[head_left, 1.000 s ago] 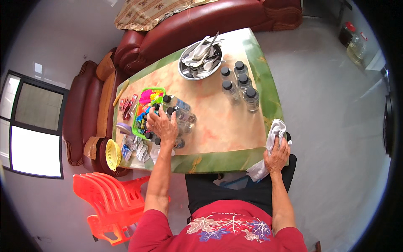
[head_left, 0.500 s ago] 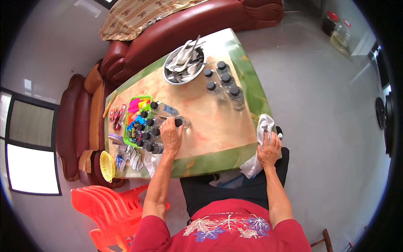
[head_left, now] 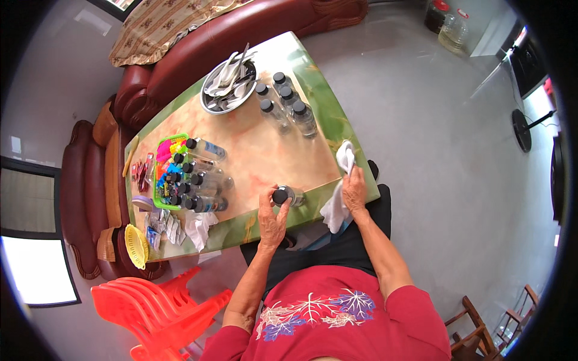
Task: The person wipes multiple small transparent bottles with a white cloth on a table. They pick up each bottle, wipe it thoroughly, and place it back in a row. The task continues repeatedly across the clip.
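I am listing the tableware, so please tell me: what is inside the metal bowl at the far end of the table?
The metal bowl holds a pile of pale spoons, their handles sticking out over the rim. Whatever lies beneath that pile, and the bowl's bottom, is covered and cannot be seen.

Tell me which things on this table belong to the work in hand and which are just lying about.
In the work:
left hand gripping a black-capped bottle
right hand on a white cloth
more capped bottles at the left
cluster of bottles at the far end

Lying about:
metal bowl of spoons
green basket
yellow strainer
red stools
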A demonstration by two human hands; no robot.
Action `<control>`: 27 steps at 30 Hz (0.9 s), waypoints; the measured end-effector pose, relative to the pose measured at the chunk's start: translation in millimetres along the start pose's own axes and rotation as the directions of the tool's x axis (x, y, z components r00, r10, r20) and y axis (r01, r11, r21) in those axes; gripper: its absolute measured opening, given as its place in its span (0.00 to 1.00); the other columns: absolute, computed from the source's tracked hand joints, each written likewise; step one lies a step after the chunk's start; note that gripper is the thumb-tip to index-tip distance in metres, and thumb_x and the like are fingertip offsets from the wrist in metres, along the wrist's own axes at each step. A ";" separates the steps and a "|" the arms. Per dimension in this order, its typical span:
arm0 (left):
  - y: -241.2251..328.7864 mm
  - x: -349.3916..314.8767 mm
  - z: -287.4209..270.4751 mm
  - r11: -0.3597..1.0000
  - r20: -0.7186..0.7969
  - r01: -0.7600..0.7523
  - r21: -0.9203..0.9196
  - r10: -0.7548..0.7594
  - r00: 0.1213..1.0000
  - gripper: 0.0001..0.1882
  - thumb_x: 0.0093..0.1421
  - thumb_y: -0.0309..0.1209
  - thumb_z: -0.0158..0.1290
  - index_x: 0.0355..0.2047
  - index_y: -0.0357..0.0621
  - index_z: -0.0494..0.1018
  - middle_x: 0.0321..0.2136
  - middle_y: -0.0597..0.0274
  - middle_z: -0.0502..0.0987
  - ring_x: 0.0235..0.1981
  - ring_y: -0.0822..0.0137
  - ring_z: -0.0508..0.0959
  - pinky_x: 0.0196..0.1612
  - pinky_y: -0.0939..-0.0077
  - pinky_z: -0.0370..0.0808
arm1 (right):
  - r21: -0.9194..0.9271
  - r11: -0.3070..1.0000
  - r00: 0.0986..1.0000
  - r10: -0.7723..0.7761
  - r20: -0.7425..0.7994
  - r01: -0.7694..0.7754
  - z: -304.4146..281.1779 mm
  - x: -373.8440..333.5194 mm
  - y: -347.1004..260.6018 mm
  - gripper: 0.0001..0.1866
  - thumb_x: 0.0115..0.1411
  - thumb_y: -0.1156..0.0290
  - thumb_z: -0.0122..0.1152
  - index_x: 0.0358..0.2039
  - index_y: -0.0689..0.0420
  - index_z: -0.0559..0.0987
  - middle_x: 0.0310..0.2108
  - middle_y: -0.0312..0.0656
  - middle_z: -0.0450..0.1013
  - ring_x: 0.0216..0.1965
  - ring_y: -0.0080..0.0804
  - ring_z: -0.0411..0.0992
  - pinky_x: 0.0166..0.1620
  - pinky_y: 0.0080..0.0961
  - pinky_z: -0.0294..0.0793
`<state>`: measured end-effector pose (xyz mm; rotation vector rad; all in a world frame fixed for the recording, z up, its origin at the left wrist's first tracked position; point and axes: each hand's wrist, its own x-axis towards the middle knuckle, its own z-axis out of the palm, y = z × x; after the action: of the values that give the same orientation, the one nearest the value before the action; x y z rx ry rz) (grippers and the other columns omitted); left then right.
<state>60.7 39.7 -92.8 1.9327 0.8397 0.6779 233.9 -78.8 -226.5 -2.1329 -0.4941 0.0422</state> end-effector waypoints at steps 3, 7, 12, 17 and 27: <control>-9.0 -2.5 5.7 0.996 0.022 0.036 -0.079 -0.035 0.999 0.25 0.53 0.23 0.56 0.49 0.40 0.58 0.48 0.50 0.67 0.45 0.63 0.71 0.47 0.70 0.71 | 0.637 0.734 0.952 0.039 0.303 -0.233 -20.3 -4.2 -90.0 0.09 0.55 0.75 0.46 0.37 0.63 0.68 0.27 0.47 0.66 0.27 0.40 0.68 0.33 0.34 0.69; -39.4 -18.6 7.5 0.991 0.164 0.115 -0.067 -0.103 0.981 0.31 0.53 0.24 0.56 0.53 0.41 0.53 0.47 0.52 0.66 0.47 0.66 0.69 0.49 0.73 0.69 | 0.359 0.860 0.860 -0.457 0.226 0.363 -3.8 -34.5 -141.0 0.23 0.50 0.67 0.55 0.47 0.63 0.68 0.40 0.51 0.66 0.44 0.47 0.62 0.49 0.40 0.59; -92.8 -13.2 12.7 0.816 0.123 0.232 -0.529 -0.197 0.973 0.33 0.56 0.26 0.54 0.57 0.45 0.48 0.49 0.61 0.62 0.50 0.68 0.65 0.52 0.72 0.66 | 0.243 0.951 0.801 -0.294 0.521 0.191 12.9 -34.0 -172.4 0.23 0.56 0.56 0.49 0.46 0.59 0.71 0.42 0.49 0.66 0.46 0.48 0.62 0.48 0.43 0.60; -56.0 -1.0 5.8 0.939 0.054 0.106 -0.326 -0.094 0.994 0.38 0.54 0.24 0.55 0.59 0.44 0.44 0.51 0.58 0.61 0.52 0.65 0.64 0.54 0.70 0.63 | 0.167 0.980 0.828 -0.185 0.529 0.112 40.8 -26.4 -177.6 0.23 0.59 0.49 0.44 0.42 0.54 0.75 0.44 0.47 0.68 0.48 0.49 0.63 0.50 0.42 0.60; -27.6 0.4 12.8 1.000 -0.009 -0.016 -0.002 0.016 1.000 0.36 0.43 0.22 0.59 0.53 0.43 0.56 0.44 0.51 0.68 0.46 0.57 0.71 0.49 0.68 0.67 | 0.287 0.894 0.760 0.087 0.644 -0.345 82.4 -6.8 -77.7 0.24 0.55 0.49 0.48 0.38 0.57 0.77 0.32 0.55 0.74 0.38 0.56 0.72 0.42 0.43 0.69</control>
<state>62.4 43.7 -122.9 1.9382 0.8291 0.6969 184.3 22.4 -213.1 -1.7261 -0.5447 0.9363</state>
